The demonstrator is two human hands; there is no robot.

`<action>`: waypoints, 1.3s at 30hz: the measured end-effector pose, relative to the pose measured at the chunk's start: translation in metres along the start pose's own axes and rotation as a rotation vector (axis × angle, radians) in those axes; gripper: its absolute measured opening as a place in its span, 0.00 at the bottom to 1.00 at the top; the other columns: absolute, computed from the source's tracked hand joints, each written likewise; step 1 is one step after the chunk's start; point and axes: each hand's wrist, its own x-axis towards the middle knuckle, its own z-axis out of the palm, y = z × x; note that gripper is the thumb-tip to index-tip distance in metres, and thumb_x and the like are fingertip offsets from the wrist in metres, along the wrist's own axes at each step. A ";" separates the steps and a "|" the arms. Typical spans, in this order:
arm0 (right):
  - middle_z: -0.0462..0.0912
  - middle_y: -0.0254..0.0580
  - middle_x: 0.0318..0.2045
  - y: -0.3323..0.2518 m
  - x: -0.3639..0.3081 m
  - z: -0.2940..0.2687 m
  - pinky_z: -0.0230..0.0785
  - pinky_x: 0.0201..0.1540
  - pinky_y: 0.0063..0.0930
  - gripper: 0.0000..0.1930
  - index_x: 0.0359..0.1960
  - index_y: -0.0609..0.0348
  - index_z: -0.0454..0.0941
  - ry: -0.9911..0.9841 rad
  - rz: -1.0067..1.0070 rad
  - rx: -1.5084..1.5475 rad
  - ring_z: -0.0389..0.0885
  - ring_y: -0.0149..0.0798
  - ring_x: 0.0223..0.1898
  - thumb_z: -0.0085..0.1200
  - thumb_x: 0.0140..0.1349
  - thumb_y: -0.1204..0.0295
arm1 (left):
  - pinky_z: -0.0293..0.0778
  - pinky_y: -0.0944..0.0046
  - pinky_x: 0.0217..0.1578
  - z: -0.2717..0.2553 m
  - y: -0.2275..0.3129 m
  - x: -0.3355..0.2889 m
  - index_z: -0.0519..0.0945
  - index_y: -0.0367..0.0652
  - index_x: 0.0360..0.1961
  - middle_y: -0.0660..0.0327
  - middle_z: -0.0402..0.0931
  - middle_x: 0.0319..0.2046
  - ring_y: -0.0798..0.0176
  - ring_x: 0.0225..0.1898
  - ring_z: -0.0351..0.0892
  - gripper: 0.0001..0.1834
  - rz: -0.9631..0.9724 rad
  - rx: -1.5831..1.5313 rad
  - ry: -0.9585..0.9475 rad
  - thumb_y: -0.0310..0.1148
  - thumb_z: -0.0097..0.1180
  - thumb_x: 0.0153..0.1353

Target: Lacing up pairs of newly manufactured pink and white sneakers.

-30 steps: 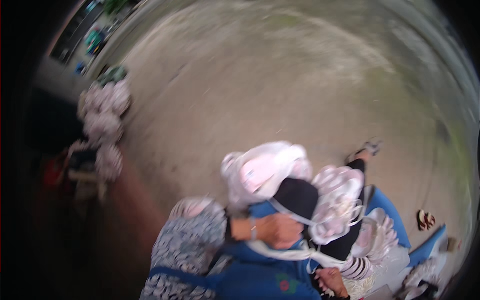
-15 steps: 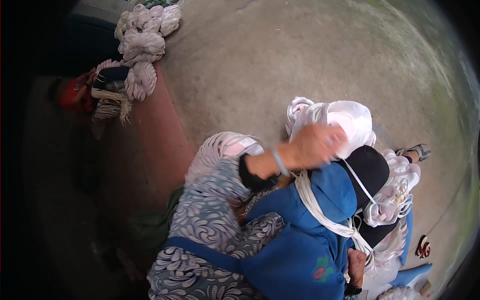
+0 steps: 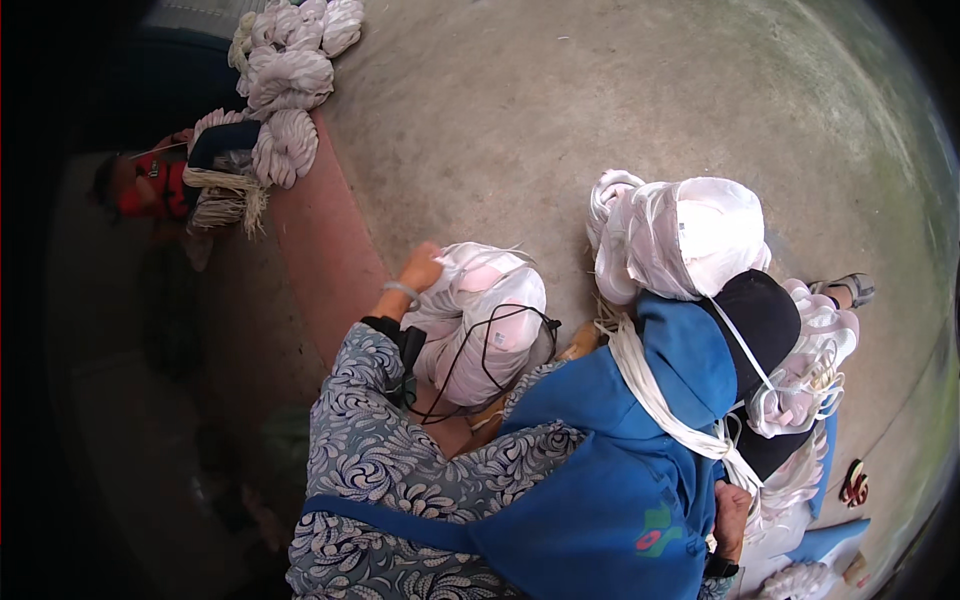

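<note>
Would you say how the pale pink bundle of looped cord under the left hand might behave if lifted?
The pale pink bundle of looped cord looks soft and rounded, so it would probably sag. The left hand grips its top; loose strands may slip or unravel. It seems bulky rather than heavy.

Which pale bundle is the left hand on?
The left hand grips the pale bundle crossed by a black cord; the bigger bundle lies apart, untouched.

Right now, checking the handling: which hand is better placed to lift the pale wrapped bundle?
Left, likely. The left hand grips the pale pink-white cloth-wrapped bundle; the right hand sits low by the white cord, away from it.
</note>
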 end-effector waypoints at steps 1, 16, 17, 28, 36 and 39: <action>0.72 0.37 0.07 0.002 -0.001 0.000 0.52 0.05 0.19 0.19 0.18 0.62 0.76 0.008 -0.006 0.013 0.62 0.26 0.03 0.51 0.67 0.65 | 0.73 0.59 0.36 -0.003 -0.011 -0.008 0.80 0.39 0.34 0.49 0.79 0.32 0.56 0.35 0.78 0.12 -0.063 0.056 -0.011 0.27 0.54 0.46; 0.71 0.35 0.07 -0.001 -0.003 0.004 0.50 0.05 0.19 0.19 0.17 0.61 0.75 0.053 -0.048 -0.027 0.62 0.25 0.04 0.51 0.67 0.66 | 0.75 0.54 0.44 0.088 -0.110 -0.060 0.78 0.30 0.38 0.39 0.79 0.39 0.43 0.44 0.80 0.20 -0.506 -0.268 0.105 0.33 0.60 0.45; 0.71 0.34 0.07 0.000 -0.002 0.002 0.50 0.06 0.19 0.19 0.17 0.61 0.75 0.047 -0.039 -0.020 0.62 0.25 0.04 0.51 0.67 0.66 | 0.75 0.54 0.44 0.089 -0.111 -0.061 0.78 0.30 0.38 0.39 0.79 0.39 0.43 0.44 0.80 0.20 -0.504 -0.267 0.105 0.33 0.60 0.45; 0.72 0.34 0.07 -0.006 -0.006 0.005 0.51 0.07 0.18 0.19 0.17 0.61 0.76 0.075 -0.018 -0.027 0.63 0.25 0.04 0.51 0.66 0.65 | 0.76 0.57 0.43 0.126 -0.090 -0.065 0.82 0.40 0.37 0.48 0.82 0.37 0.49 0.40 0.82 0.16 -0.210 0.029 -0.058 0.35 0.60 0.46; 0.72 0.35 0.08 -0.009 -0.004 0.011 0.52 0.06 0.17 0.19 0.18 0.62 0.76 0.066 0.028 -0.037 0.63 0.25 0.04 0.51 0.66 0.65 | 0.71 0.47 0.46 0.105 -0.068 -0.069 0.77 0.39 0.36 0.40 0.79 0.37 0.36 0.43 0.77 0.11 -0.373 0.028 0.284 0.33 0.49 0.55; 0.72 0.35 0.07 -0.002 -0.006 0.005 0.52 0.06 0.17 0.19 0.18 0.62 0.76 0.066 0.027 0.032 0.63 0.25 0.04 0.51 0.66 0.65 | 0.71 0.48 0.45 0.089 -0.039 -0.061 0.77 0.39 0.37 0.41 0.78 0.38 0.37 0.43 0.77 0.12 -0.422 -0.197 0.486 0.34 0.50 0.54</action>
